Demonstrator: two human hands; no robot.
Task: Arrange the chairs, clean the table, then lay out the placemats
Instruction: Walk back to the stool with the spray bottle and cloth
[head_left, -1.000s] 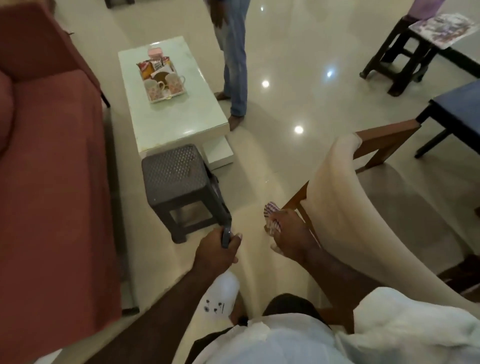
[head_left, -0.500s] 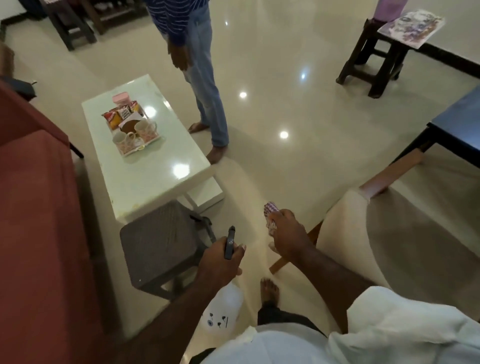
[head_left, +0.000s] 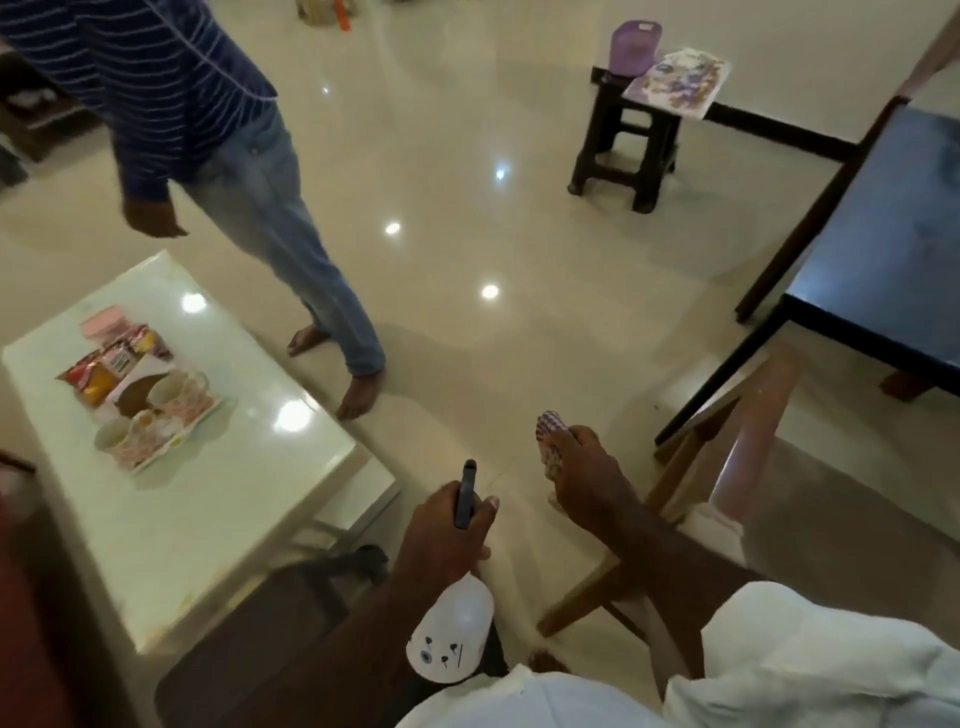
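Open polished cream tile floor (head_left: 467, 218) occupies the centre, free between the furniture. Left: a low white glossy coffee table (head_left: 218, 519) bearing a tray of patterned cups and snack packets (head_left: 150, 410); a standing person in a striped blue shirt and jeans (head_left: 249, 197) blocks its far corner. Lower left: a dark perforated plastic stool (head_left: 291, 623) sits just beside the table. Right: a dark-topped dining table (head_left: 883, 249) and a wooden chair with cream upholstery (head_left: 737, 493) close that side. Far right: a dark wooden stool (head_left: 623, 150) carrying printed placemats (head_left: 675, 78) stands well apart.
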